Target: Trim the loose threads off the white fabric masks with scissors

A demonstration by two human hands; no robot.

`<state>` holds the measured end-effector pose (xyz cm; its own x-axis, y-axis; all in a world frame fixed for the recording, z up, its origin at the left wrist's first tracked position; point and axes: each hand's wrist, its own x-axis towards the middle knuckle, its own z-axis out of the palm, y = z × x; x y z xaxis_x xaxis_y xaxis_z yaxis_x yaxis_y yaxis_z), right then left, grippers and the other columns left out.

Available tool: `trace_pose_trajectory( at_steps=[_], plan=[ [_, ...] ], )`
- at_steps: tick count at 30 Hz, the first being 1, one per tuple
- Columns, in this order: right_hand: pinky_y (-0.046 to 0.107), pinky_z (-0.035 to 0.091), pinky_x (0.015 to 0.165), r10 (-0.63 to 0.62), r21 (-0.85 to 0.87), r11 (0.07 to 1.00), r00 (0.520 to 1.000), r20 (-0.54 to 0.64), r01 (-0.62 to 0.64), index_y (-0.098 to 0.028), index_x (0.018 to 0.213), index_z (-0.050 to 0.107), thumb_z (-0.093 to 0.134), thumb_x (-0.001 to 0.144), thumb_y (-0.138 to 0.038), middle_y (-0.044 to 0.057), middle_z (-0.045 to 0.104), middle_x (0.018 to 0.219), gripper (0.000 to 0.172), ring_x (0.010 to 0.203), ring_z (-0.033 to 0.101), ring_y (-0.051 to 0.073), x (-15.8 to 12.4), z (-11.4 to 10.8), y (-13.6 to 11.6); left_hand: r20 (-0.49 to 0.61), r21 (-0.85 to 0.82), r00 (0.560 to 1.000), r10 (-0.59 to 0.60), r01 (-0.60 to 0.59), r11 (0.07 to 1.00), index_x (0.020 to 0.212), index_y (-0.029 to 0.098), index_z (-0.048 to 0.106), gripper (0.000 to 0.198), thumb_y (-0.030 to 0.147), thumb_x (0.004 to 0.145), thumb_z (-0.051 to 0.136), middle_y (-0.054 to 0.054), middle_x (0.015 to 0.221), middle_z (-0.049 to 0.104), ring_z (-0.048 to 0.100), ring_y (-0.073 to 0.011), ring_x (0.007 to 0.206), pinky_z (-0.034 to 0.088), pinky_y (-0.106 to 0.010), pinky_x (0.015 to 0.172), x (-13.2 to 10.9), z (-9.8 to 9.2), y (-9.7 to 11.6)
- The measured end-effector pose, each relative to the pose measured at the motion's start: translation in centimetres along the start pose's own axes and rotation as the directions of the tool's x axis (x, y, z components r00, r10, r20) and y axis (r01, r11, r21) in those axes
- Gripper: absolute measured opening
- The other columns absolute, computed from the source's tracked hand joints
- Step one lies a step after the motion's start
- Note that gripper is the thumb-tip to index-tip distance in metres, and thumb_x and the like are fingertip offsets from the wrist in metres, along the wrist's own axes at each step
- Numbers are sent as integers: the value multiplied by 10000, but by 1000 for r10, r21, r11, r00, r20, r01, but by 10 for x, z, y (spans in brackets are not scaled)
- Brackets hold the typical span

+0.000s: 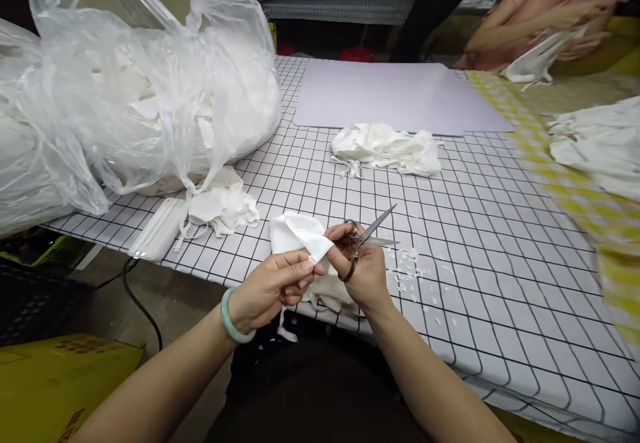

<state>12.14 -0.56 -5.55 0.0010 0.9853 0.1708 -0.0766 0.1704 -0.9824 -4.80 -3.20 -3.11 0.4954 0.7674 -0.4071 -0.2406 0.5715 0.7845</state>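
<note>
At the near edge of a table point(500, 243) covered in white cloth ruled with thin black squares, a folded white fabric piece point(299, 228), soft and matte, raised to a pointed corner between both hands. In the left hand point(280, 282), the fabric's lower corner, pinched narrowly between thumb and fingers; round the wrist, a smooth pale-green bangle point(229, 316). In the right hand point(369, 273), metal scissors point(376, 224), dark rounded loops about the fingers, slim tapered blades parted and pointing away from the fabric. Just right of the blades, tiny flat white clippings point(411, 266), loosely scattered. Farther back, a limp, wrinkled heap of white cloth point(387, 151), near a flat, smooth lavender sheet point(390, 93). On the left, a bulging bag point(165, 83) of thin, glossy, creased plastic, packed with white material; beside its base, a crumpled white clump point(225, 206) and a flat, clear-wrapped bundle point(160, 230).
</note>
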Motion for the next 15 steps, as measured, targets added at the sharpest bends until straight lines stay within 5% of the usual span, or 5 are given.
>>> trace_pose_trajectory(
  at_steps=[3, 6, 8, 10, 15],
  plan=[
    [289, 491, 669, 179, -22, 984, 984, -1, -179, -212, 819, 580, 742, 766, -371, 1, 589, 777, 233, 688, 552, 143, -5, -2, 4, -5, 408, 950, 311, -282, 868, 903, 166, 738, 263, 398, 946, 622, -8, 734, 488, 461, -111, 653, 420, -245, 595, -2, 8, 9],
    [268, 451, 572, 285, 3, 958, 955, 79, -286, -216, 785, 544, 776, 721, -469, -36, 528, 662, 349, 581, 484, 121, -14, 2, 6, 73, 628, 767, 637, -532, 568, 858, 179, 732, 231, 321, 972, 591, -98, 1059, 589, 551, -234, 1082, 486, -387, 946, 3, 16, 11],
    [264, 438, 548, 303, 1, 952, 947, 110, -305, -221, 756, 514, 779, 716, -513, -44, 508, 637, 396, 562, 471, 118, -19, 4, 5, 86, 566, 728, 681, -598, 568, 846, 176, 698, 255, 304, 1000, 540, -111, 1138, 594, 560, -246, 1120, 495, -407, 968, 10, 20, 9],
    [278, 464, 585, 282, -43, 959, 947, 152, -279, -220, 778, 534, 757, 751, -522, -23, 555, 688, 376, 612, 520, 139, -24, 1, 0, 58, 455, 746, 663, -611, 648, 833, 174, 661, 282, 299, 1022, 492, -95, 1054, 592, 595, -203, 960, 532, -358, 840, 17, 24, 5],
    [360, 496, 728, 74, -453, 891, 972, 222, 35, -229, 892, 630, 728, 806, -472, 56, 648, 879, 276, 839, 584, 230, -29, -29, -20, 49, 505, 709, 703, -625, 596, 848, 188, 641, 280, 278, 1037, 456, -80, 932, 537, 535, -207, 968, 491, -311, 767, 20, 29, -3]
  ],
)
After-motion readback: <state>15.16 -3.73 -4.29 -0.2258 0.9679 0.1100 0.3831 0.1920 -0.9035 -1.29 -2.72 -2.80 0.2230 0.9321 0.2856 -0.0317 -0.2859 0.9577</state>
